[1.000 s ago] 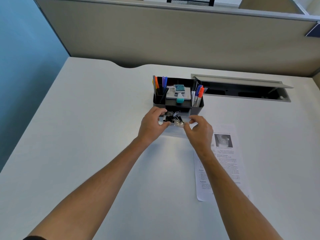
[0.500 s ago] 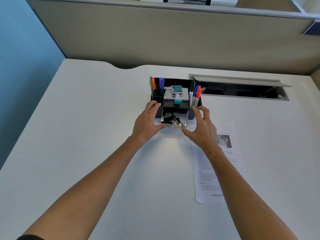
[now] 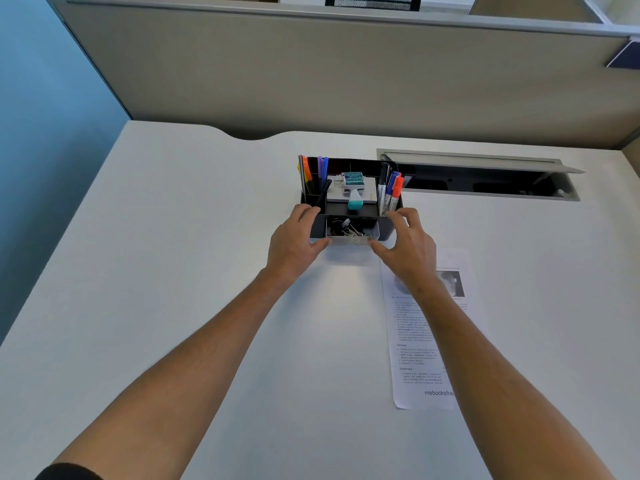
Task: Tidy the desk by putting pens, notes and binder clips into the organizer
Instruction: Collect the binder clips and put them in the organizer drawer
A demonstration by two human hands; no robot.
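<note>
Organizer [image 3: 349, 209] drawer [image 3: 351, 237] now pushed further in, both hands grasping its front corners

White desk [image 3: 173, 271], curved notch in far edge. Black organizer [image 3: 389, 230] stands far centre. Printed paper sheet [image 3: 420, 358] lies flat near right of organizer. Open cable hatch [image 3: 485, 174] recessed in desk far right, just beside organizer.
</note>
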